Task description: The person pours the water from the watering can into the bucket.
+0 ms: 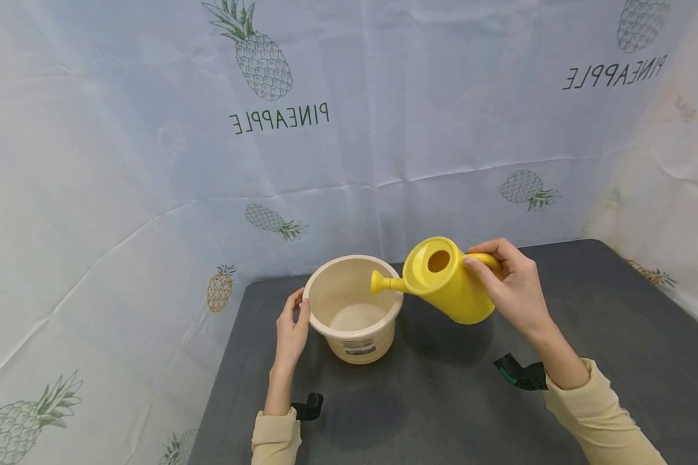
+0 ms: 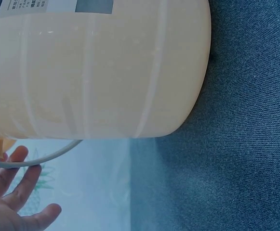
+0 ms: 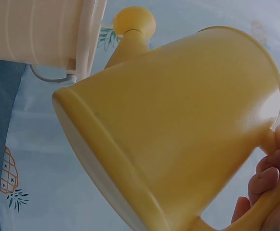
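A cream plastic bucket (image 1: pixel 349 294) stands upright on the dark table, with a label on its near side. My left hand (image 1: pixel 291 332) touches the left side of its rim. In the left wrist view, loosely spread fingers (image 2: pixel 26 185) lie by the bucket's thin grey handle (image 2: pixel 48 158); the contact at the rim is partly out of frame. My right hand (image 1: pixel 514 287) grips the handle of a yellow watering can (image 1: pixel 462 294), raised above the table and tilted left. Its spout (image 1: pixel 386 283) reaches over the bucket's right rim. No water shows from it.
A dark cloth-covered table (image 1: pixel 587 310) extends to the right and in front of the bucket. Pale curtains (image 1: pixel 442 129) with pineapple prints hang behind and at both sides. Black straps (image 1: pixel 520 373) sit at both wrists.
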Demonstrator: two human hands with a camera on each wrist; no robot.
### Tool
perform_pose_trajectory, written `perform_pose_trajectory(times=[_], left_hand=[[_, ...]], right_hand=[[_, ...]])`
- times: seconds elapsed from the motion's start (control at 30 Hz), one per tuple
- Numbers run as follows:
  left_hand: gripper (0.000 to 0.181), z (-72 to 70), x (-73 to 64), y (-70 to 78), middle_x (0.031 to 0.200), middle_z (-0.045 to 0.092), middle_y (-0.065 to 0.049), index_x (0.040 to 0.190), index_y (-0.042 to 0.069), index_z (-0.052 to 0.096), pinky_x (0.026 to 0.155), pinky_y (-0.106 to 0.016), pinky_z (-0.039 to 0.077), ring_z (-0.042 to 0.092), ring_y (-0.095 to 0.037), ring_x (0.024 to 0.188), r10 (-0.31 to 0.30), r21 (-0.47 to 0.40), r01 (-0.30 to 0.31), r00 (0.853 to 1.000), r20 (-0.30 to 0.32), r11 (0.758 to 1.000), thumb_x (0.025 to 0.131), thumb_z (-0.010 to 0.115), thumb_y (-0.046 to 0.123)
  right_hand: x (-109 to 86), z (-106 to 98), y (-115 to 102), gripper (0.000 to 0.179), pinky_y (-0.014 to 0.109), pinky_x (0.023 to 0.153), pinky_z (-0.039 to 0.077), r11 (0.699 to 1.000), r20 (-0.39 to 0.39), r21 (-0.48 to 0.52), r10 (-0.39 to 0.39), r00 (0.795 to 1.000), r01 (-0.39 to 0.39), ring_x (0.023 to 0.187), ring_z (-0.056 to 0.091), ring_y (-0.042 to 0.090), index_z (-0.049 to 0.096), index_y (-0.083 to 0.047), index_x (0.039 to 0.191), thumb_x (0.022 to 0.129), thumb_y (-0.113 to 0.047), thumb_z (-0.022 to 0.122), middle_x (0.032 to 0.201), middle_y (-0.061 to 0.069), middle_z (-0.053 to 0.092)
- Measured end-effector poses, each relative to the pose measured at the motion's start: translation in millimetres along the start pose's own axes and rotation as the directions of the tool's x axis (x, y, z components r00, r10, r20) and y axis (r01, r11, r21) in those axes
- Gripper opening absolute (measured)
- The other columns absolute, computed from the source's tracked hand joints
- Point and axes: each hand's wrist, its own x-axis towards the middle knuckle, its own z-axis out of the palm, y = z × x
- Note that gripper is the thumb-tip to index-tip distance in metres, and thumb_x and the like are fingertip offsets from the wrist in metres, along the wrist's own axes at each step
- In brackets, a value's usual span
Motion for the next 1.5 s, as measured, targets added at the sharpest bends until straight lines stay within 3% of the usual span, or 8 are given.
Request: perform_pose_trajectory(times=[0.77,1.5], left_hand=[[0.035,-0.3,-0.9,-0.7,0.12,0.054,-0.025,0.13,-0.006,0.047,0.096,-0.053,0.033,0.045,-0.036,0.116,-0.007,0.004,0.007,1.0,-0.003,1.0,0.098,0.045,0.009],[0.035,0.6,-0.6,0.9,0.12,0.054,-0.025,0.13,-0.007,0.047,0.097,-0.057,0.03,0.044,-0.037,0.118,-0.009,0.0,0.009,1.0,-0.01,1.0,0.098,0.045,0.009]], right_hand=[[-0.3,-1.0,0.1,0.024,0.012,0.066,0.046,1.0,0.006,-0.023,0.002,1.0,-0.001,0.075,0.057,0.004,0.06,0.009,0.096,0.075,0.02,0.064,0.089,0.003,0.062],[0.1,-0.6,-3.4,0.024,0.012,0.066,0.046,1.0,0.006,-0.014,0.009,1.0,-0.009,0.075,0.057,0.005,0.061,0.007,0.096,0.076,0.018,0.064,0.089,0.003,0.062]])
